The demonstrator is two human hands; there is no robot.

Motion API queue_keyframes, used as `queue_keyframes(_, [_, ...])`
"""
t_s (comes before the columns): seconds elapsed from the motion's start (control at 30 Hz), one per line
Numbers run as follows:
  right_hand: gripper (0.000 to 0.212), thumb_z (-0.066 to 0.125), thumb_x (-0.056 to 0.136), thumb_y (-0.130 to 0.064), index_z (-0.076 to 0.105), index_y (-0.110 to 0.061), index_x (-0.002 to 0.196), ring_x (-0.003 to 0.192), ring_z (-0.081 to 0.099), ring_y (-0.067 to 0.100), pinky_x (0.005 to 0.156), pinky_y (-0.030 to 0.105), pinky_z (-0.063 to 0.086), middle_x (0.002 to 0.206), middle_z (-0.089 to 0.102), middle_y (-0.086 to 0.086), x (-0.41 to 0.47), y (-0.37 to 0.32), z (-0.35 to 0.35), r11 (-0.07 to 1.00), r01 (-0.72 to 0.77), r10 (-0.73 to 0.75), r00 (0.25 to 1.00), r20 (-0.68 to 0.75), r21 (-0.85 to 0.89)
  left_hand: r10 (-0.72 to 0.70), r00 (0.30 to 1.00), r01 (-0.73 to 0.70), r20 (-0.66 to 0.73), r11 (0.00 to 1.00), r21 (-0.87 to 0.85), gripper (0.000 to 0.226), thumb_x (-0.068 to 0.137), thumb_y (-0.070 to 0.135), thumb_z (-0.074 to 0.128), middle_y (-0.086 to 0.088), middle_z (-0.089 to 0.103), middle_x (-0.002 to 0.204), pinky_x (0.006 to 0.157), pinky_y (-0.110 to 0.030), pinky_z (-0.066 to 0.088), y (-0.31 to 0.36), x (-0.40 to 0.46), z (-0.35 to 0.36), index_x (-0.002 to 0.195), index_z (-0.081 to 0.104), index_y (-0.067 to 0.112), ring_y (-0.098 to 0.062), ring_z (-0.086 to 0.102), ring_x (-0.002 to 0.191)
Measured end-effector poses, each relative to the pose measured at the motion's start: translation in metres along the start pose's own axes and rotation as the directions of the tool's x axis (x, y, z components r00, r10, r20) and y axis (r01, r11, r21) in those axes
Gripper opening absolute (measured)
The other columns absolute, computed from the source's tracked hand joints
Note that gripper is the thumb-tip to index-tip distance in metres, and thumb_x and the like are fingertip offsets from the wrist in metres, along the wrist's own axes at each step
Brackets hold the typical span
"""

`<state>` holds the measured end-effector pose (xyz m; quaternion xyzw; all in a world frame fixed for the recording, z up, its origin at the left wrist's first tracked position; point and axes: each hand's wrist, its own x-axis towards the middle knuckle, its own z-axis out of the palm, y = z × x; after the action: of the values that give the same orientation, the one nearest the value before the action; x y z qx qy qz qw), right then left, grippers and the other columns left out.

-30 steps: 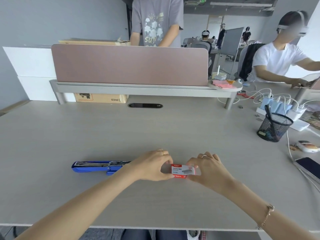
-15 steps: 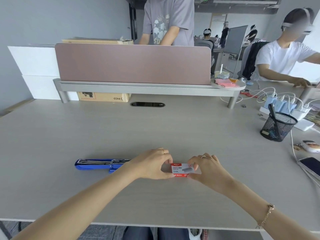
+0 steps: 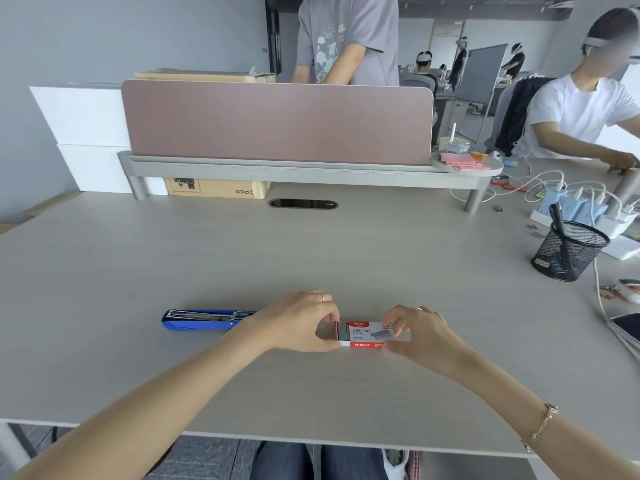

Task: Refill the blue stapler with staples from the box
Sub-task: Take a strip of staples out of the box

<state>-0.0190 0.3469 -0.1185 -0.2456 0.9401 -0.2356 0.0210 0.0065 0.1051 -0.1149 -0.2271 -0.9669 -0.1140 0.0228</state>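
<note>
Right at the near edge of the pale desk (image 3: 242,258), both bare hands meet over a small red-and-white staple box (image 3: 363,336) lying flat on the wood. The left hand (image 3: 298,323) curls around the box's left end, thumb and fingertips pinching there, where a grey inner tray pokes out of the sleeve a little. The right hand (image 3: 420,332) grips the opposite end, thumb on the near edge and fingers over the top, so the box is clasped from both sides. A ring shows on each hand, and a thin bracelet (image 3: 540,427) hangs on the right wrist. Just beside the left hand, to its left, the blue stapler (image 3: 204,320) rests on the desk swung open, its metal staple channel facing up; part of it is hidden behind the left wrist. Farther right stands a black mesh pen cup (image 3: 568,249), with a white power strip (image 3: 620,233) full of chargers and cables behind it. At the back of the desk runs a pink divider panel (image 3: 277,123) on a grey shelf, a cardboard carton (image 3: 218,188) tucked beneath. Beyond it stands a person in a grey T-shirt (image 3: 346,39), and off to the right sits a person in a white T-shirt (image 3: 581,112).
</note>
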Motion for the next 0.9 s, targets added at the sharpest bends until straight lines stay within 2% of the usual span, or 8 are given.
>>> queue_keyframes(0.13, [0.032,0.069,0.077,-0.031,0.055,-0.024,0.106,0.096,0.046,0.016,0.083,0.025,0.027,0.085,0.056,-0.014,-0.001,0.000,0.001,1.000,0.009,-0.009,1.000,-0.005,0.001,-0.017,0.999,0.017,0.027,1.000,-0.005,0.039,0.079,0.056,0.063,0.009,0.059,0.097,0.077,-0.028,0.046,-0.005,-0.007,-0.004,0.101,0.061,0.024,-0.009,0.052,0.094])
queue_keyframes(0.33, [0.032,0.068,0.078,-0.032,0.054,-0.023,0.106,0.097,0.047,0.018,0.083,0.026,0.027,0.093,0.061,-0.006,-0.002,0.000,0.001,1.000,0.025,-0.025,1.000,-0.007,-0.014,-0.017,0.999,0.016,0.042,1.000,0.024,0.039,0.081,0.054,0.063,0.007,0.061,0.102,0.079,-0.029,0.046,-0.004,-0.010,-0.007,0.105,0.061,0.022,-0.011,0.053,0.098])
queue_keyframes(0.43, [0.033,0.067,0.078,-0.034,0.054,-0.023,0.106,0.098,0.047,0.018,0.083,0.027,0.028,0.096,0.064,-0.004,-0.003,-0.001,0.001,0.999,0.030,-0.030,1.000,-0.007,-0.031,-0.008,0.999,0.008,0.044,1.000,0.000,0.041,0.082,0.053,0.061,0.010,0.059,0.111,0.085,-0.029,0.046,-0.002,-0.011,-0.009,0.111,0.055,0.025,-0.009,0.052,0.103])
queue_keyframes(0.57, [0.033,0.066,0.078,-0.036,0.054,-0.023,0.106,0.099,0.047,0.019,0.087,0.029,0.032,0.097,0.064,-0.003,-0.002,-0.002,0.000,0.998,0.028,-0.028,1.000,0.005,-0.051,0.021,0.999,-0.020,0.038,1.000,-0.008,0.028,0.084,0.046,0.063,0.010,0.055,0.097,0.079,-0.028,0.045,0.000,-0.011,-0.012,0.102,0.057,0.026,-0.006,0.047,0.090])
queue_keyframes(0.63, [0.034,0.066,0.078,-0.036,0.054,-0.023,0.107,0.099,0.048,0.020,0.089,0.031,0.033,0.098,0.064,-0.002,-0.001,-0.003,0.000,0.998,0.029,-0.029,1.000,0.007,-0.058,0.022,0.999,-0.022,0.045,1.000,-0.006,0.024,0.084,0.042,0.063,0.010,0.056,0.097,0.076,-0.025,0.041,-0.001,-0.010,-0.013,0.101,0.058,0.026,-0.002,0.042,0.085])
queue_keyframes(0.7, [0.034,0.066,0.078,-0.036,0.054,-0.023,0.107,0.099,0.048,0.020,0.090,0.031,0.034,0.098,0.064,-0.002,-0.001,-0.003,0.000,0.998,0.030,-0.030,1.000,0.004,-0.062,0.016,0.999,-0.016,0.049,1.000,-0.007,0.023,0.084,0.041,0.063,0.008,0.057,0.099,0.075,-0.022,0.038,-0.002,-0.009,-0.014,0.101,0.059,0.025,-0.003,0.042,0.085])
queue_keyframes(0.8, [0.034,0.066,0.079,-0.035,0.054,-0.023,0.108,0.099,0.047,0.020,0.090,0.031,0.034,0.099,0.064,-0.002,-0.002,-0.003,0.000,0.998,0.029,-0.029,1.000,0.002,-0.058,0.012,0.998,-0.012,0.058,1.000,-0.001,0.025,0.085,0.042,0.062,0.006,0.058,0.100,0.079,-0.026,0.042,-0.002,-0.008,-0.015,0.101,0.060,0.024,-0.008,0.049,0.092])
queue_keyframes(0.9, [0.033,0.066,0.078,-0.035,0.054,-0.023,0.106,0.099,0.048,0.021,0.088,0.031,0.034,0.099,0.065,-0.001,-0.002,-0.002,0.001,0.998,0.031,-0.031,1.000,-0.003,-0.056,0.009,0.998,-0.009,0.061,1.000,0.001,0.024,0.085,0.043,0.062,0.008,0.058,0.102,0.080,-0.027,0.043,-0.002,-0.007,-0.014,0.100,0.061,0.024,-0.006,0.047,0.090])
